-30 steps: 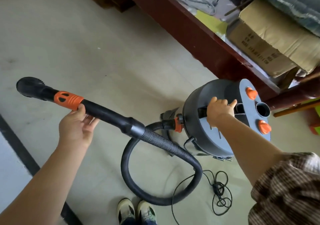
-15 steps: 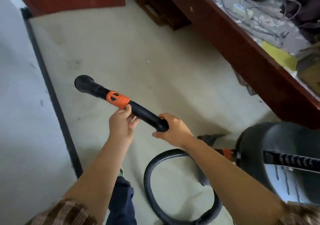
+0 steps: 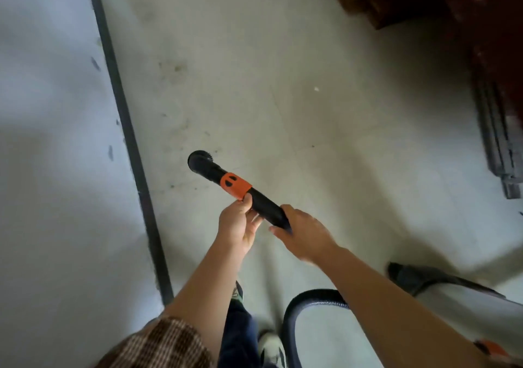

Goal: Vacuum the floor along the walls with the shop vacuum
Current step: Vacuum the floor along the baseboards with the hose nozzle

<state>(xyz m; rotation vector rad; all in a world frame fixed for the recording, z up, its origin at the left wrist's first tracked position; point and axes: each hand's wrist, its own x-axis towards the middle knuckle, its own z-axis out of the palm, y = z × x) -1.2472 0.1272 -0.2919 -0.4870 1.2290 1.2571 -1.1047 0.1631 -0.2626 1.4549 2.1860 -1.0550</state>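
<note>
The black vacuum wand (image 3: 261,201) with an orange collar (image 3: 235,185) points up and left, its round brush nozzle (image 3: 200,161) held above the pale tiled floor (image 3: 283,84). My left hand (image 3: 239,222) holds the wand from below just behind the collar, thumb on top. My right hand (image 3: 304,232) grips the wand's rear end from above. The black ribbed hose (image 3: 308,297) loops down behind my right forearm. The vacuum body is nearly out of view at the lower right; only a blurred grey part (image 3: 441,285) shows.
A white wall (image 3: 56,169) with a dark baseboard strip (image 3: 133,152) runs along the left. Dark red wooden furniture (image 3: 452,14) fills the upper right, and a grey metal piece (image 3: 498,141) lies along its foot. Dirt specks mark the floor near the baseboard. My shoes (image 3: 271,348) show at the bottom.
My right hand left the vacuum's top handle and took the wand's rear end. The view has turned left and down toward the wall, and the nozzle now sits closer to the baseboard.
</note>
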